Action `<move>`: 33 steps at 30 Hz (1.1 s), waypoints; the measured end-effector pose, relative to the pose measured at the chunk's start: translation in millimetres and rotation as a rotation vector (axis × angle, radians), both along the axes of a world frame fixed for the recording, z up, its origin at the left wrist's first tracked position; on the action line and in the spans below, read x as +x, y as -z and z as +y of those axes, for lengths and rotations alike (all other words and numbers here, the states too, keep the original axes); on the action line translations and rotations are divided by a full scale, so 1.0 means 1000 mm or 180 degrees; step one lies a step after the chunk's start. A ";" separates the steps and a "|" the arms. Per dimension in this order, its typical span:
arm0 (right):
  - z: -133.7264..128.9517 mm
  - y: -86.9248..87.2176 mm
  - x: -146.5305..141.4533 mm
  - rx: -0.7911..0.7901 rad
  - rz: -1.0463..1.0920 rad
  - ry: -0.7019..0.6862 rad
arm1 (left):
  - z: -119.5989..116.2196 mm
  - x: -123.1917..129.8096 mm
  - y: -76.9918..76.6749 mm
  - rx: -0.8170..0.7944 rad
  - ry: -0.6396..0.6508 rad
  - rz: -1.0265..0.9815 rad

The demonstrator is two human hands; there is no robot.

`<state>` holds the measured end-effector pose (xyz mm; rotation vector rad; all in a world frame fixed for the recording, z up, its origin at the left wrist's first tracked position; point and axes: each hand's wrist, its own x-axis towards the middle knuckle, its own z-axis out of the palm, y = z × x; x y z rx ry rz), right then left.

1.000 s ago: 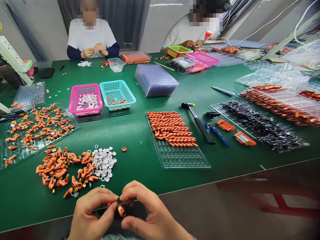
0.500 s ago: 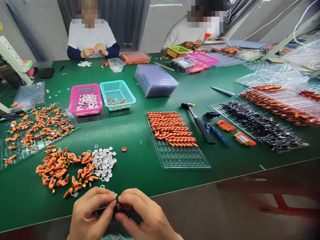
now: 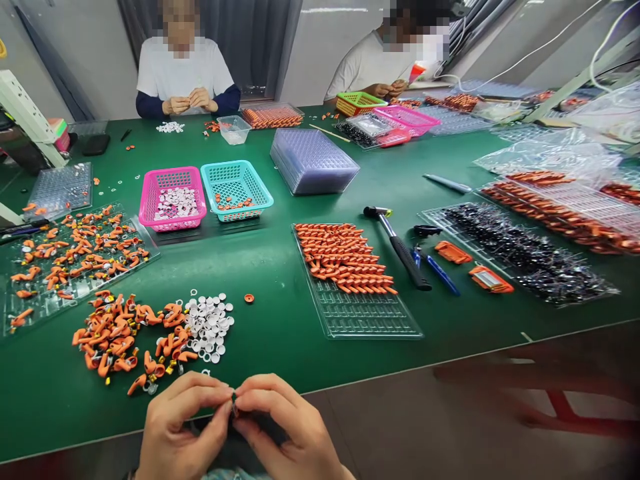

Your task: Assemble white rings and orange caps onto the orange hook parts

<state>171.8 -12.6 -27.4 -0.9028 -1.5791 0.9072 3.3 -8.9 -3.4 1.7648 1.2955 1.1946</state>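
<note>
Left hand (image 3: 183,427) and right hand (image 3: 290,427) meet by the near edge of the green table (image 3: 270,280); thumbs and forefingers of both are clamped on a small part (image 3: 235,408), held between the fingertips; only a sliver of it shows, so its shape and alignment cannot be told; judgement: one hand should steady the piece while the other presses lightly and evenly, with a turn to the light to check the seat; a slip here could drop it off the edge, so working farther in seems safer; just beyond the left hand lie a heap of orange parts (image 3: 113,337) and, touching it, a pile of white discs (image 3: 210,327); one orange cap (image 3: 249,299) sits near, alone; to the right, a clear tray (image 3: 370,317) is partly filled with orange pieces, a hammer (image 3: 407,260) beside it; farther back stand a pink basket (image 3: 145,200), a blue basket (image 3: 265,193) and a stack of clear trays (image 3: 315,163); across the table, two people in white shirts handle small things; behind the left-hand one hangs a grey curtain (image 3: 250,40).
</note>
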 end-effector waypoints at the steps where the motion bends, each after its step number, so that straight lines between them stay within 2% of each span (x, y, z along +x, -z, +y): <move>1: 0.000 0.000 0.000 -0.0061 0.0068 -0.0026 | -0.001 0.001 0.000 0.0001 -0.0031 -0.0024; 5: 0.000 0.000 0.000 -0.0285 0.0356 -0.0085 | -0.004 0.005 0.001 -0.0041 -0.0126 -0.0070; 10: 0.001 0.002 -0.001 -0.0483 0.0595 0.0066 | -0.007 0.006 0.002 -0.0082 -0.0195 -0.0026; 16: 0.001 0.005 -0.002 -0.0521 0.0705 0.0113 | -0.008 0.003 -0.001 -0.0451 -0.0029 -0.0391; 18: 0.001 0.006 -0.003 -0.0543 0.0739 0.0114 | -0.007 0.001 -0.004 -0.0693 0.0007 -0.0521; 20: 0.000 0.007 -0.003 -0.0581 0.0818 0.0082 | -0.005 -0.002 -0.002 -0.1163 0.0068 -0.0704; 24: -0.001 0.008 -0.004 -0.0702 0.1051 -0.0025 | -0.001 -0.004 0.011 -0.2175 0.0020 -0.1613; 26: -0.002 0.008 -0.005 -0.0768 0.1153 -0.0026 | 0.000 -0.004 0.018 -0.2524 0.0173 -0.1956; 29: -0.001 0.008 -0.004 -0.0844 0.1252 -0.0023 | 0.000 -0.002 0.018 -0.2885 0.0587 -0.1871; 33: -0.001 0.007 -0.004 -0.0876 0.1229 -0.0033 | -0.005 0.001 0.003 -0.2671 0.0752 -0.1320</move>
